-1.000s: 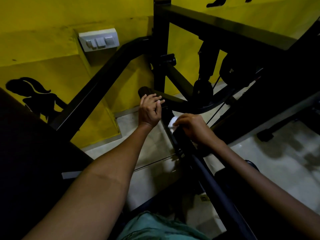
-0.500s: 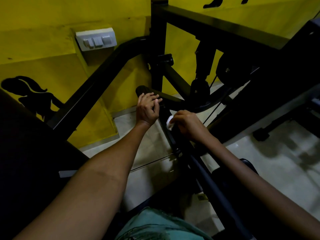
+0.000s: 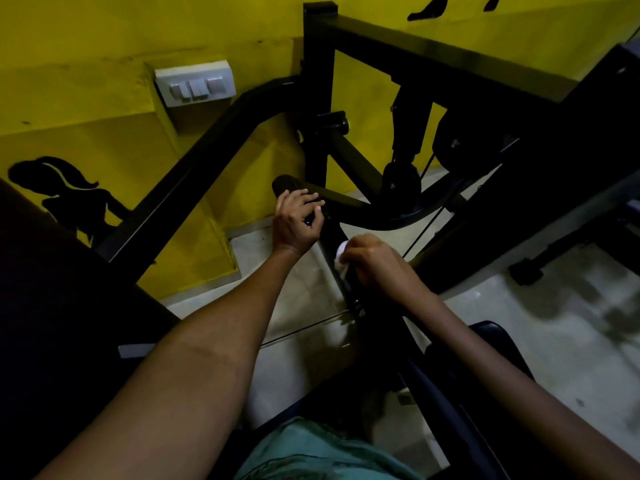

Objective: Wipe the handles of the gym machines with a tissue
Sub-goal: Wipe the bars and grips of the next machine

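We see both hands on the black gym machine handle, the tissue under the right one.

Our left hand (image 3: 297, 221) curls round the upper end of the handle (image 3: 330, 233), forearm stretched forward. Our right hand (image 3: 375, 261) is clenched round the bar lower down, pressing the white tissue (image 3: 341, 252) against it, wrist bent down, just beside the left. A switch plate (image 3: 195, 83) sits on the yellow wall (image 3: 86, 98).

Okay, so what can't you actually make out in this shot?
- Head view: most of the tissue, covered by the right hand.
- Bar section under that hand, hidden by it.
- Handle surface under the left hand.
- Whether the handle is clean: too dark.
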Available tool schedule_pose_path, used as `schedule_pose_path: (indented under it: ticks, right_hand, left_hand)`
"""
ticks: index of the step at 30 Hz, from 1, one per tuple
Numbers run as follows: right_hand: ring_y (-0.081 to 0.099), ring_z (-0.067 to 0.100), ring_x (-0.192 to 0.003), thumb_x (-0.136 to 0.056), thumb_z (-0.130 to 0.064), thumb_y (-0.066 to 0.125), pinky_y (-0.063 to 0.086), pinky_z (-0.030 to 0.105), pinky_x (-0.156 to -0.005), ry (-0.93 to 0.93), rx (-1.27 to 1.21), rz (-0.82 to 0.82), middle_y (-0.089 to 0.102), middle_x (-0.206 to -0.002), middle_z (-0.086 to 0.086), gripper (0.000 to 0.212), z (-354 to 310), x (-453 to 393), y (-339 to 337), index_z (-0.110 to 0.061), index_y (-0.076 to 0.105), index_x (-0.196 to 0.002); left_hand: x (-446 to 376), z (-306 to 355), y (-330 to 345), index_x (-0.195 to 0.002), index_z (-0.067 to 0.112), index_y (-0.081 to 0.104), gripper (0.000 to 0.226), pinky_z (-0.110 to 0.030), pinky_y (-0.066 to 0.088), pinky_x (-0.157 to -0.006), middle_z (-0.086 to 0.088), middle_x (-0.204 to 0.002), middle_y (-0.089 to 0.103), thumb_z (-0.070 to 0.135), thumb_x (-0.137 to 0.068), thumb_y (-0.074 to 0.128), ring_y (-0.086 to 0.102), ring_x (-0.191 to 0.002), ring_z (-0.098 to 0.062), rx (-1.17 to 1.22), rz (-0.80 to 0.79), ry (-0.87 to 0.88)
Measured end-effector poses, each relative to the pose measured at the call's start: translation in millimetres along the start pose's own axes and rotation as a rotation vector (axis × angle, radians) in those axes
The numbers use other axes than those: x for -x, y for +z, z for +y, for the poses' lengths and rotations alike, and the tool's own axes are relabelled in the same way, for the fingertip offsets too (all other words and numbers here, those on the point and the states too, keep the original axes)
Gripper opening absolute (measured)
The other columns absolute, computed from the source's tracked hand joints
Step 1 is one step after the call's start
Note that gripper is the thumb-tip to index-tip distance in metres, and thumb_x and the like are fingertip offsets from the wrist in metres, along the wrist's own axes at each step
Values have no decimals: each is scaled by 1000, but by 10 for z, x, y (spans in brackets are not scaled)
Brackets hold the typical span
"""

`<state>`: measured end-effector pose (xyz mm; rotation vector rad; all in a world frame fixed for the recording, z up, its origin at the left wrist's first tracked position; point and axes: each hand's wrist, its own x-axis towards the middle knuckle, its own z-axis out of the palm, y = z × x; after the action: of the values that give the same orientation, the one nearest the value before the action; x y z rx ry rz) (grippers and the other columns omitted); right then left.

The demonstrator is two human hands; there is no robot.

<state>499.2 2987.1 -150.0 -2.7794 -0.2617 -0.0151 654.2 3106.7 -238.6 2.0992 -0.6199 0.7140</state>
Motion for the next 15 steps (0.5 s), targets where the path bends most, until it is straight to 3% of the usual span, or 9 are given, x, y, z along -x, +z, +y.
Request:
schedule_pose_path:
  ticks: [2, 5, 8, 15]
  right_hand:
    - [53, 20, -110, -87, -7, 60, 43, 18, -83, 8, -86, -1, 56, -118, 9, 20, 40, 128, -36, -9, 67, -106]
    - [63, 24, -93, -81, 5, 63, 53, 29, -77, -17, -126, 53, 64, -104, 12, 19, 121, 89, -80, -6, 72, -93]
    - [61, 24, -98, -84, 2, 60, 52, 32, -82, 41, -89, 93, 62, -109, 12, 20, 79, -56, -73, -6, 70, -99]
    - [59, 21, -96, -82, 2, 63, 50, 22, -78, 9, -143, 2, 62, -108, 11, 19, 120, 171, -119, -7, 71, -97]
  left_hand:
    - [2, -2, 0, -84, 9, 76, 32, -47, 40, -97, -7, -93, 73, 23, -84, 48, 64, -97, -27, 1, -3, -6]
    - [-1, -6, -1, -83, 9, 76, 31, -48, 41, -97, -8, -93, 73, 22, -84, 48, 64, -97, -27, 2, -4, -8]
    - [-5, 8, -10, -83, 9, 76, 32, -48, 41, -96, -8, -93, 73, 22, -84, 48, 64, -97, -28, 4, -15, -14]
    - [7, 2, -2, -83, 8, 76, 31, -49, 42, -96, -8, -92, 73, 21, -83, 48, 65, -96, -28, 4, -3, -3]
